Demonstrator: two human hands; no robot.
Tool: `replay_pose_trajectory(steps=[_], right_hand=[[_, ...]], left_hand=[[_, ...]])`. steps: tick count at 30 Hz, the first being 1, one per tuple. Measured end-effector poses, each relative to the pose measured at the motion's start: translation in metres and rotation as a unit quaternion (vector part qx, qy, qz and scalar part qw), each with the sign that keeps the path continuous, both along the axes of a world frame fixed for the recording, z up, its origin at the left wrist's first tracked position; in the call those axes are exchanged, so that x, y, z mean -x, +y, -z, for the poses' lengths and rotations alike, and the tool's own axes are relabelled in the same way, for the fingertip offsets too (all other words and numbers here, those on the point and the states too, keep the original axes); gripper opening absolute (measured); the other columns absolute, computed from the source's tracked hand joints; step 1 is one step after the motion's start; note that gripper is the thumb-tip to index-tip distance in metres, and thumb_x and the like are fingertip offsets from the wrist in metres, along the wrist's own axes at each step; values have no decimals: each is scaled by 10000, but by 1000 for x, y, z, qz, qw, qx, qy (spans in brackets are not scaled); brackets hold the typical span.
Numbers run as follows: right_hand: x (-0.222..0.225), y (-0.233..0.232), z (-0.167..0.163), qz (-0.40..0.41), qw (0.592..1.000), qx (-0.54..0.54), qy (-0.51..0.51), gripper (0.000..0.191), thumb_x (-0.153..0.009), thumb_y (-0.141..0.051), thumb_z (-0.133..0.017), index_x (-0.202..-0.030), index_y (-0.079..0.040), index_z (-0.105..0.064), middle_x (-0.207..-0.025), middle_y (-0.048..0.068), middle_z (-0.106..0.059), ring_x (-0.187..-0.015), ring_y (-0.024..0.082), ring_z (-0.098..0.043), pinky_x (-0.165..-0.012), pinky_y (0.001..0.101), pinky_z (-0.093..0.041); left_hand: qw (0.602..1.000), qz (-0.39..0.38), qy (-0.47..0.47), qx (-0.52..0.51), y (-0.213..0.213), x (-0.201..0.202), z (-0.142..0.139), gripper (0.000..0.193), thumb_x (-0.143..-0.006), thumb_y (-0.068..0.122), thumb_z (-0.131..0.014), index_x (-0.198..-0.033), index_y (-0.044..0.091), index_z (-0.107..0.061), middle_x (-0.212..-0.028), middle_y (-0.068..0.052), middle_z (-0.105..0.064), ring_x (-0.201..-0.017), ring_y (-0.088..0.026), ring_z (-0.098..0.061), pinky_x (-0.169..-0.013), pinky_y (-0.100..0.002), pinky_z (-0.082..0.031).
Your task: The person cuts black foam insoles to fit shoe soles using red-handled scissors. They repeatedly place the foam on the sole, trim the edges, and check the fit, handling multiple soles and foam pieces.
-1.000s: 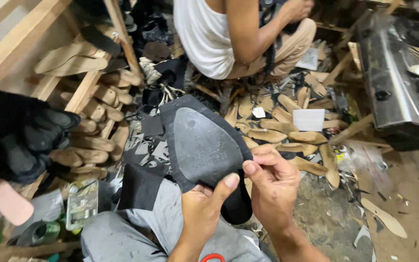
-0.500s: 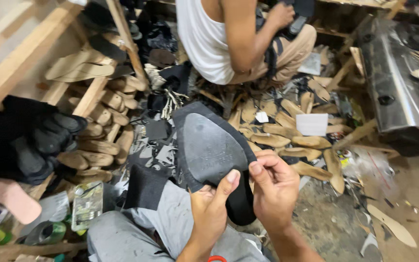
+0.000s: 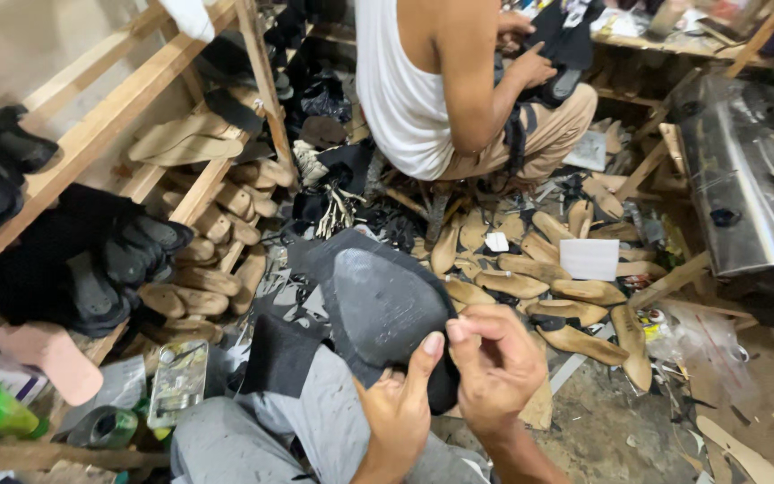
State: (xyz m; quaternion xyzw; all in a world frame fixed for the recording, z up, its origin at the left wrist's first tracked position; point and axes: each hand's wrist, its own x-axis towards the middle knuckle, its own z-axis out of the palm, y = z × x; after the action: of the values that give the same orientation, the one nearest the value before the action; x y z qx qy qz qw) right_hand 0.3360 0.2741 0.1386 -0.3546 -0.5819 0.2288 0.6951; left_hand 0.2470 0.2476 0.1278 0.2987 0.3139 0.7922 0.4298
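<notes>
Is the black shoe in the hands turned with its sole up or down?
Sole up: the black shoe's flat grey sole faces the camera, pinched by left hand and right hand.

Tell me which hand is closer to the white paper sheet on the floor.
Right. The right hand pinches the black sole edge, below and left of the white paper sheet. The left hand grips the sole farther left.

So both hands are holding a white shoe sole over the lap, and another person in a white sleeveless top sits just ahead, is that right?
Not quite: the shoe sole is black, not white. The head view shows the left hand and right hand gripping its near edge over the grey-trousered lap. The person in the white sleeveless top does sit just ahead.
</notes>
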Motion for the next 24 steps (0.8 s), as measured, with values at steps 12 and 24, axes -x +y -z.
replay_pose_trajectory(steps=[12,24], right_hand=[[11,-21,-20,69,985,-71,-138,85,-993,-31,-635,-1011,37,-685,-1030,174,-709,-919,255,-712,-824,340,-568],[-5,-18,-7,-122,978,56,-159,423,-1104,-261,-492,-1241,74,-710,-1127,212,-694,-1021,283,-708,-897,419,-563]], left_hand=[[984,-133,116,34,-18,-6,3,325,-851,-3,-775,-1154,-67,-681,-1126,-157,-756,-1001,-226,-731,-918,-332,-570],[986,-58,130,83,-3,29,14,370,-900,79,-741,-1213,-94,-642,-1154,-191,-743,-1006,-259,-724,-899,-340,-556]])
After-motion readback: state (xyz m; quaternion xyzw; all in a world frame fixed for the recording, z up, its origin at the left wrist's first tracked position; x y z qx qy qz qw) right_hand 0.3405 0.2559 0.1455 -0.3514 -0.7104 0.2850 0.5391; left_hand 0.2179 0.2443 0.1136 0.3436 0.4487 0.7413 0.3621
